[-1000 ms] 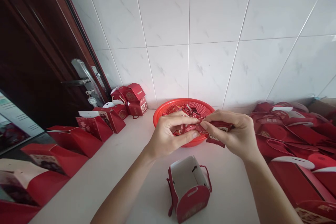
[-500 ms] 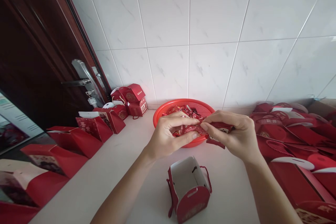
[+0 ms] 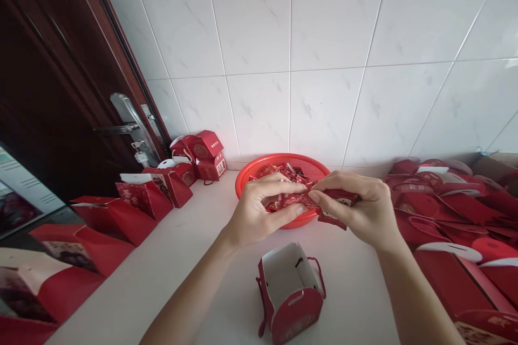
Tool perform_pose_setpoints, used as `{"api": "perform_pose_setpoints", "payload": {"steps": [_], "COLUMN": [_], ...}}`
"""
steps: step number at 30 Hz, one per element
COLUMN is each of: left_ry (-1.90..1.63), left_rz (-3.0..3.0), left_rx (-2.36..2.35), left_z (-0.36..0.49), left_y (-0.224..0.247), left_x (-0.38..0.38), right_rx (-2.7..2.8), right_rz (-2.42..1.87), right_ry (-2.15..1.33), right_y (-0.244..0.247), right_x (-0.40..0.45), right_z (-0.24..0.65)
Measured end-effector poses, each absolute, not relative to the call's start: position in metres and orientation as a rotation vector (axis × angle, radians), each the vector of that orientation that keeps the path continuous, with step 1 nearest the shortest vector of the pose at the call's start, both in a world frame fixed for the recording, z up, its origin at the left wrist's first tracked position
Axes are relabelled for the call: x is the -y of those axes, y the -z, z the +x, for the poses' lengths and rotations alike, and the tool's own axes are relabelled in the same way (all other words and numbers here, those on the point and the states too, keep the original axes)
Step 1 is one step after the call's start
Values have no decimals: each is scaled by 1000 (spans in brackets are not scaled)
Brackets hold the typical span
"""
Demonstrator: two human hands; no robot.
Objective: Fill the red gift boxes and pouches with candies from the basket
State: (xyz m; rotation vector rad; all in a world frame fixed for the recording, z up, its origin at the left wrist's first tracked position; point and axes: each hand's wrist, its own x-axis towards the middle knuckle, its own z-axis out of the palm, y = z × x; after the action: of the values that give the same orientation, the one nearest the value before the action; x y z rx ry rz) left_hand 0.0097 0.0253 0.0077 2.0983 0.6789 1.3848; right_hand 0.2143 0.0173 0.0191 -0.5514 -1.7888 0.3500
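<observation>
Head camera, one, worn on the person's head. Aim: forward and down, over the forearms (image 3: pixel 194 294), which enter from the lower edge. Near field: left hand (image 3: pixel 257 207) and right hand (image 3: pixel 362 205), close before the lens, about mid-width. Middle: white tabletop (image 3: pixel 229 307), viewed from above at a slant. Far limit: tiled wall (image 3: pixel 259 27), faced nearly square. Margins: dark door (image 3: pixel 60 64), left; heaped red boxes (image 3: pixel 449 280), right.

You have two hands (image 3: pixel 254 210), one basket (image 3: pixel 240 180), one door (image 3: pixel 52 54), one box (image 3: pixel 297 315) before you, at least six left boxes (image 3: pixel 123 218); packets (image 3: pixel 293 199) and right boxes (image 3: pixel 449 275) overlap beyond counting.
</observation>
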Motion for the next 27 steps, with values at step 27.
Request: {"api": "perform_pose_setpoints", "payload": {"steps": [27], "left_ry": [-1482], "left_rz": [1738], "left_rx": [-713], "left_z": [13], "left_y": [-13], "left_x": [-22], "right_rx": [1503], "right_rz": [-718], "right_ry": [-640], "right_y": [-23], "right_x": [-21], "right_z": [216]}}
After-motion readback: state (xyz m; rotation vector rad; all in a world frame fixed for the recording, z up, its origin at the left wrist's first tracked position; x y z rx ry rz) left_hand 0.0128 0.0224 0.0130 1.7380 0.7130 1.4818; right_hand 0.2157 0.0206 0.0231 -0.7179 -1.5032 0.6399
